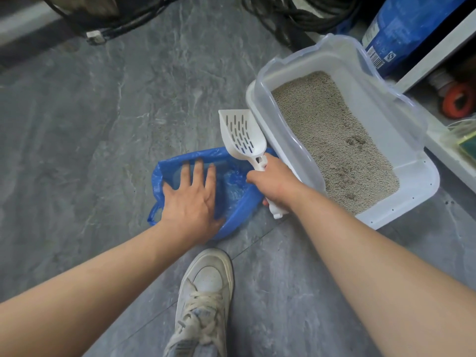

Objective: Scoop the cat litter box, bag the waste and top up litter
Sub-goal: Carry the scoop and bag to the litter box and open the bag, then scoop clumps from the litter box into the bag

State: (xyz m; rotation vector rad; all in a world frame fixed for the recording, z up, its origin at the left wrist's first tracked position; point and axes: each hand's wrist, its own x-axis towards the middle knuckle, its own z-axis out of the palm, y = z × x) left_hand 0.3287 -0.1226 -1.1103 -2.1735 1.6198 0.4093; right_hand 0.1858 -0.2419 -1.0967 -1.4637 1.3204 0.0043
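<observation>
shoe: a white laced sneaker [206,292] stands on the grey floor [90,112] nearest the camera, between the two forearms
left hand: the left hand [192,199] lies flat with fingers spread and straight, pressing on the mouth of the blue bag [231,202] and holding it wide; it grips nothing
bag: lies on the floor just left of the litter box, mouth facing up and towards the scoop; whether any waste is inside cannot be told
right hand: the right hand [273,184] is wrapped round the handle of the white scoop [243,135], just beside the bag's right edge
scoop: slotted blade looks empty, long axis running from the hand up and to the left, blade just beyond the bag's far rim and touching or nearly touching the box's near-left wall
litter box: the litter box [401,202] sits to the right of the scoop hand, long axis running away and to the left; grey litter [324,124] with darker clumps near the right end
key relation: judged, the clumps lie right of the scoop, so the right hand must swing over the low rim
far things: blue sack [401,29] behind the box; dark cables [296,14] at the top; shelf [443,150] to the right
</observation>
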